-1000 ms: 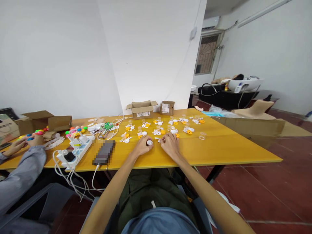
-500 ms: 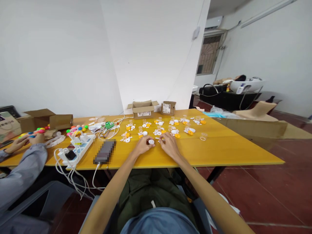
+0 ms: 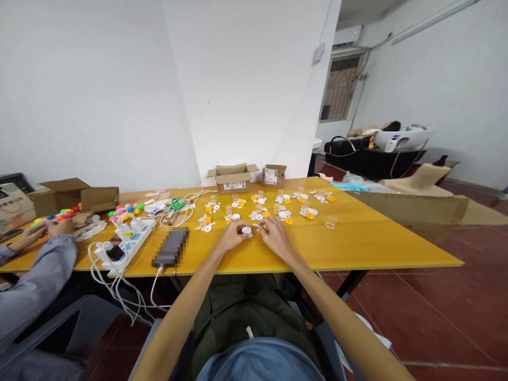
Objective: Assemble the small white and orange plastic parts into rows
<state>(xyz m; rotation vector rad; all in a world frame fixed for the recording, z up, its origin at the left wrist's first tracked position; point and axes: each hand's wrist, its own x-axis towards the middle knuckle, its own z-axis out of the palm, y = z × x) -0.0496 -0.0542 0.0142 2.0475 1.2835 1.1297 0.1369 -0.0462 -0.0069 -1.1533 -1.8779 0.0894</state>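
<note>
My left hand (image 3: 234, 236) is closed around a small round white plastic part (image 3: 246, 230), held just above the table between thumb and fingers. Close by on the right, my right hand (image 3: 274, 235) pinches a tiny white piece (image 3: 256, 226) at its fingertips; its exact kind is too small to tell. Beyond both hands lie several small groups of white and orange plastic discs with clear rings, such as an orange disc (image 3: 289, 220) and a white disc (image 3: 284, 214). A pair of clear rings (image 3: 330, 221) sits apart to the right.
Two cardboard boxes (image 3: 234, 178) stand against the wall. On the left are a power strip (image 3: 133, 241) with tangled white cables, a pixelated dark device (image 3: 171, 247), and coloured balls (image 3: 126, 210). A co-worker's hands (image 3: 47, 230) work at the far left beside an open carton (image 3: 75, 196).
The white part in my left hand has tilted slightly, its round face showing differently. Both hands stay in nearly the same place.
</note>
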